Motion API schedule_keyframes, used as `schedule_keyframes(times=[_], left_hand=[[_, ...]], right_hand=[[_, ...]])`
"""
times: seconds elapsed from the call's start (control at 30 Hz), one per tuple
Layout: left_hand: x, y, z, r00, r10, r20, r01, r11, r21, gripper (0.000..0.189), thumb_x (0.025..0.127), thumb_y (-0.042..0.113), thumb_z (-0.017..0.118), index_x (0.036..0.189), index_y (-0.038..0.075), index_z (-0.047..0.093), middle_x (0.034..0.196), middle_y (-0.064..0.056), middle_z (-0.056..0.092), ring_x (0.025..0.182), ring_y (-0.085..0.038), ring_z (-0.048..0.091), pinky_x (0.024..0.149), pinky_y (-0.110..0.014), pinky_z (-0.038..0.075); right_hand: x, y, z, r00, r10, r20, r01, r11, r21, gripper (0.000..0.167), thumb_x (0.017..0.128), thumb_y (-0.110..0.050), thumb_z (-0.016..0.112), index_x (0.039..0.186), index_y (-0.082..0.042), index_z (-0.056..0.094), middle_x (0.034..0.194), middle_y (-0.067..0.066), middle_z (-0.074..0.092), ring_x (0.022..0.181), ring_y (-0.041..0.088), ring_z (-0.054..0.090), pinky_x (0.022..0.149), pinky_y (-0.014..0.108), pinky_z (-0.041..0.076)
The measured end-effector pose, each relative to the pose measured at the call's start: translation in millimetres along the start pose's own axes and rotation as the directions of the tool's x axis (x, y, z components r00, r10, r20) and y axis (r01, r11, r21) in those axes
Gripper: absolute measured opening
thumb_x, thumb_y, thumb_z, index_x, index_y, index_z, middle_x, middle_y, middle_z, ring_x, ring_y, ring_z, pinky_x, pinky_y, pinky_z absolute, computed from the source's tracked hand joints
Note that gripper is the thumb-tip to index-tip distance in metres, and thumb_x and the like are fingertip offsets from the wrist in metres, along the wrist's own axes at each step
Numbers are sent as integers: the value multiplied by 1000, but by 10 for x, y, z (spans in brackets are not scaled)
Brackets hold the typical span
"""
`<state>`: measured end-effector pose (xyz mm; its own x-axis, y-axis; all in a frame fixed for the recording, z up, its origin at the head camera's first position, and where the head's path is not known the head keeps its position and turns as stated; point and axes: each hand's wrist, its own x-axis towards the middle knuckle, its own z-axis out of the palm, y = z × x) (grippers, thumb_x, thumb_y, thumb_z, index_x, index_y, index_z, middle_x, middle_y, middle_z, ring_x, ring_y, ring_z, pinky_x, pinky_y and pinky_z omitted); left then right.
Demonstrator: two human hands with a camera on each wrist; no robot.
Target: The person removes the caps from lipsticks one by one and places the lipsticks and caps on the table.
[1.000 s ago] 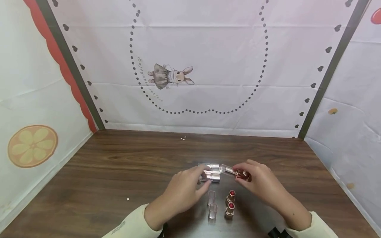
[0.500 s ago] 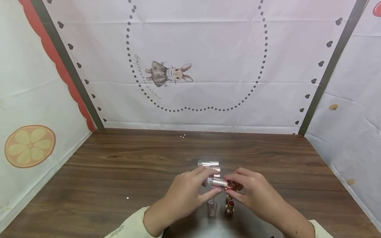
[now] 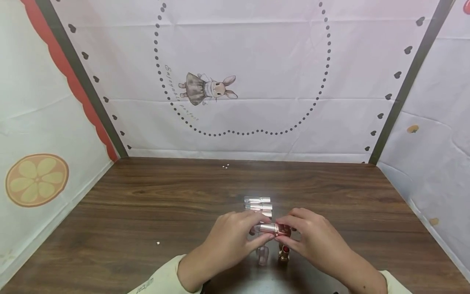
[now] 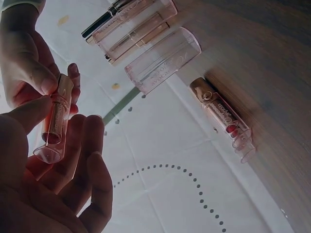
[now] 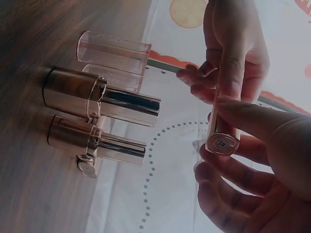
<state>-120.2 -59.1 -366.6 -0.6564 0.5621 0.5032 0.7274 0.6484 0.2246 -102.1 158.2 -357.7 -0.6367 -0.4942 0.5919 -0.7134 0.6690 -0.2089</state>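
Observation:
Both hands hold one lipstick [image 3: 269, 229] sideways between them, low over the table. My left hand [image 3: 231, 234] pinches the end with the clear cap, which fits round the gold tube in the left wrist view. On the reddish-gold base, the fingers and thumb of my right hand [image 3: 317, 237] keep a pinch; its round bottom label [image 5: 222, 144] faces the right wrist camera. Below the hands stand uncapped lipsticks [image 3: 284, 253], with gold tubes [image 5: 129, 106] in the right wrist view. Beside them, clear caps [image 3: 262, 255] stand upright, partly hidden by the left hand.
Beyond the hands, several capped lipsticks [image 3: 258, 200] lie in a row on the dark wooden table [image 3: 176, 192]. Small white bits [image 3: 225, 166] are near the back edge, another white bit [image 3: 158, 243] at left. Printed cloth walls [image 3: 275, 81] enclose the back and sides.
My left hand has left the row of lying lipsticks and taken the capped end of the held one. My right hand has moved left and nearer with the lipstick.

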Motion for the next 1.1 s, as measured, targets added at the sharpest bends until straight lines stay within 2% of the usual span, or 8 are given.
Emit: schedule_keyframes(times=[0.2,0.3,0.53,0.93,1.1], left_hand=[[3,-6,-10,1000,-5,6,5,1000,11,27,86,45,76,104,26,73,80,17,69,59,5,43,59,-17,36],[4,-11,-15,1000,-4,11,4,1000,11,27,85,46,75,104,27,73,78,18,68,59,6,42,59,-17,35],[8,-22,-17,1000,12,22,-13,1000,3,26,85,46,75,104,27,73,79,18,68,60,6,47,61,-16,34],[24,-40,-27,995,6,95,-1,998,-55,24,86,41,75,105,25,73,78,18,70,59,7,51,61,-16,34],[30,-58,-43,997,-21,71,23,999,-36,24,86,41,76,106,26,73,84,18,74,63,6,58,61,-17,34]], right_hand=[[-1,8,3,1000,11,-7,-12,998,-66,26,70,-24,91,90,-19,76,81,-15,62,71,-5,49,59,16,44],[-3,14,-3,1000,14,0,-14,997,-71,26,70,-25,90,91,-20,76,81,-16,61,71,-5,48,59,16,44],[-2,17,-33,998,44,44,-42,998,-51,25,73,-27,89,95,-25,76,83,-17,62,73,-3,50,59,17,44],[-3,25,-84,990,83,111,-78,996,-49,25,75,-30,87,97,-27,76,84,-18,62,75,-3,50,60,19,44],[7,42,-100,985,116,125,-102,988,-112,23,75,-29,88,95,-26,76,82,-17,61,73,-2,51,58,19,44]])
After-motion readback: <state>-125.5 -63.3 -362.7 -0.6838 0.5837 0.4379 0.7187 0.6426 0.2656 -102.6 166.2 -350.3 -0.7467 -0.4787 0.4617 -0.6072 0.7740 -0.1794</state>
